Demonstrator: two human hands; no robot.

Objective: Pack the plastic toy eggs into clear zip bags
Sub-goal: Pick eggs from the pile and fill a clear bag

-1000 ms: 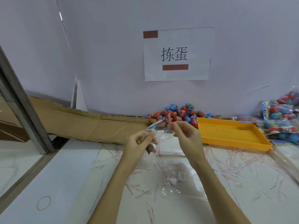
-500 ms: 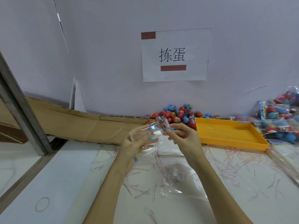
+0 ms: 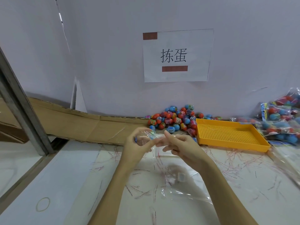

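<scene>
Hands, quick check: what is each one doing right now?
Left hand: holds the clear zip bag, fingers curled round it.
Right hand: fingertips pinch the bag's other end.

**Backdrop check**

I see a pale lilac wall with a white paper sign stuck on it. White tabletop, flattened cardboard along its back edge, grey metal post at left. Soft, even lighting.
</scene>
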